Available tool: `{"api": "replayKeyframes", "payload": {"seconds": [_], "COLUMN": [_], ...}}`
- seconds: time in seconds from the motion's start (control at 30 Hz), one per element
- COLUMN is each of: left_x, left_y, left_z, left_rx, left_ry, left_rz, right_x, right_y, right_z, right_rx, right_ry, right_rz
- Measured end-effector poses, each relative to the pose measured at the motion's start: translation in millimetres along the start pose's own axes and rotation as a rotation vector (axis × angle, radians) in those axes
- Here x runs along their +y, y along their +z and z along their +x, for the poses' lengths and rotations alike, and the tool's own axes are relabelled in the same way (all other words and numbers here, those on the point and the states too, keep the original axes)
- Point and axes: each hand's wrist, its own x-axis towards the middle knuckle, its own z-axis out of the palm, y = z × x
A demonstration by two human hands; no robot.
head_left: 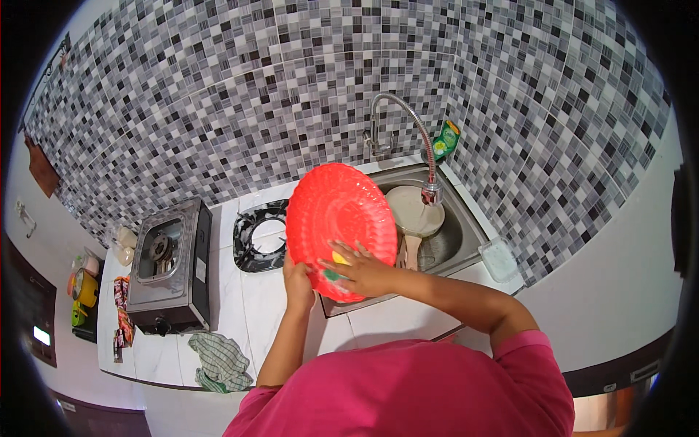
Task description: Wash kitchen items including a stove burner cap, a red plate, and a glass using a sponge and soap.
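A large red oval tray [338,200] with a fluted rim is tilted up over the sink's left edge, its face wet and soapy. My left hand [298,282] grips its lower left rim, the thumb near the front. Against the lower part of the tray, my right hand [366,272] presses a yellow and green sponge [339,258], its fingers spread over it. Inside the metal sink [467,224] sits a round, pale vessel [409,204], with a flat wooden utensil [411,252] beside it. Above them hangs the flexible faucet [431,191], water seemingly running from its head.
Left of the tray lies a black stove part [251,251] with suds on it. Farther left stands a gas stove [171,266], with a checked cloth [220,358] near the counter's front edge. A green pouch [445,140] leans behind the sink; a clear tub [499,261] sits at its right.
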Motion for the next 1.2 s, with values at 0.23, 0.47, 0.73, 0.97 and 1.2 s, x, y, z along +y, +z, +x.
{"api": "replayKeyframes", "payload": {"seconds": [0.23,0.47,0.73,0.97,1.2], "left_x": [5,-10,24,23,79], "left_y": [10,10,7,0,31], "left_z": [-9,2,24,47,28], "left_rx": [-0.099,0.011,0.024,-0.247,-1.010], "left_ry": [-0.068,-0.081,-0.252,-0.155,0.092], "left_rz": [0.000,-0.115,-0.114,0.329,0.685], "right_x": [78,20,-17,-19,-33], "right_y": [-12,6,-37,-75,-134], "right_z": [0,-3,-38,-40,-32], "right_rx": [0.276,-0.040,0.058,0.298,0.028], "right_ry": [0.507,0.215,-0.040,-0.187,-0.083], "right_rz": [-0.193,0.065,-0.086,-0.162,0.047]}}
